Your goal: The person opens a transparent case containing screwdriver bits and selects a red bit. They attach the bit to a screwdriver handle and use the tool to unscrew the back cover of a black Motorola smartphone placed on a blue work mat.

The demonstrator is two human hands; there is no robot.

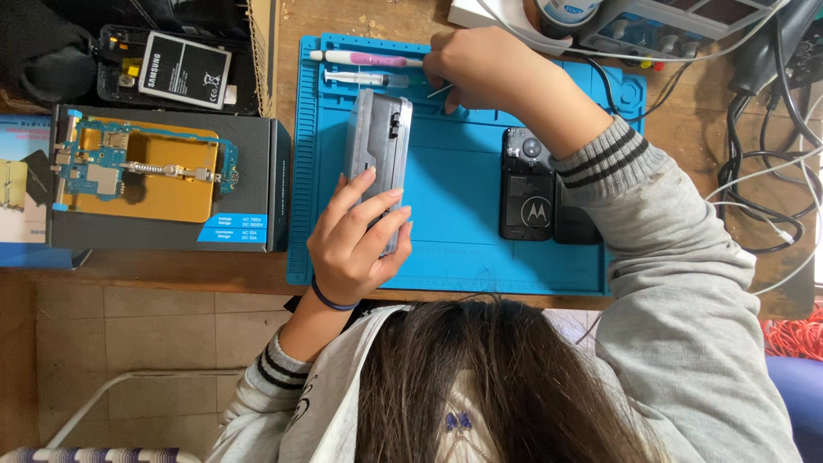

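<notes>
near the middle of the frame, the left hand (356,236) clamps a grey phone frame (377,159), fingers wrapped over its lower end and tilting it up on edge off the blue repair mat (463,231), probably so its side faces her. at upper middle the right hand (480,69), arm stretched across, pinches shut on thin tweezers (440,89) beside a syringe (364,79) and a pink toothbrush (364,58). a black phone (525,184), back off, lies to the right.

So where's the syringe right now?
In the head view, the syringe lies near the top edge of the blue mat, just below the pink-handled toothbrush and left of the right hand.
</notes>
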